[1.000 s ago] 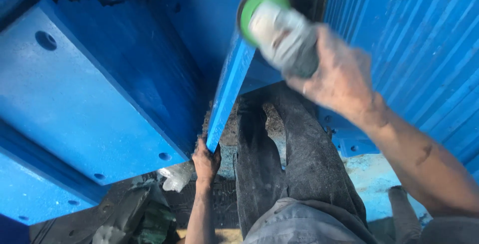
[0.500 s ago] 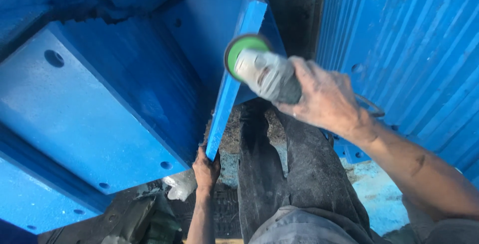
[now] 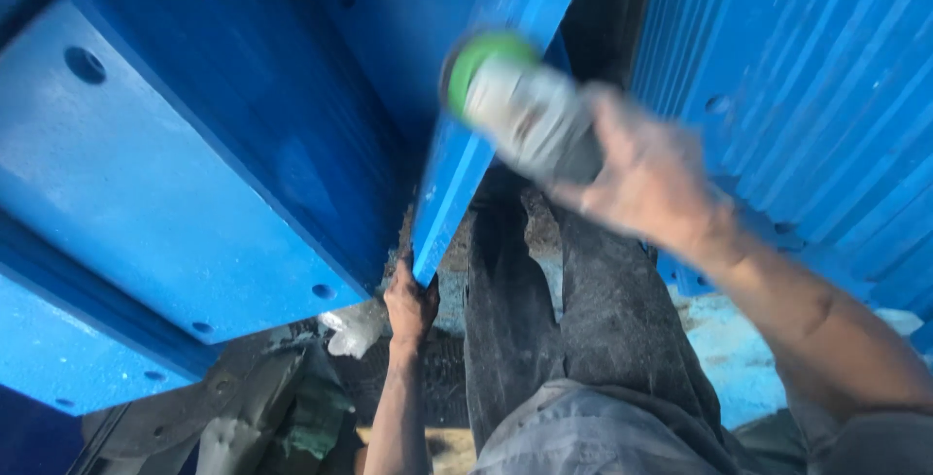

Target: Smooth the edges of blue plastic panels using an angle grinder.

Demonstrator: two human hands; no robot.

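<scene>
Gripping spray can [image 3: 525, 116], right hand [image 3: 651, 179]; axis up-left.

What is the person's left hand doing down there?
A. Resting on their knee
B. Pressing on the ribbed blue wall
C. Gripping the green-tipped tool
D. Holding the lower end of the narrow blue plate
D: the left hand grips the bottom end of the narrow blue plate, while the right hand holds the green-tipped tool higher up.

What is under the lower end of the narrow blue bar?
The left hand grips the bar at its lower end. Below lie dark, dusty ground and a whitish lump; the palm side is hidden.
</scene>
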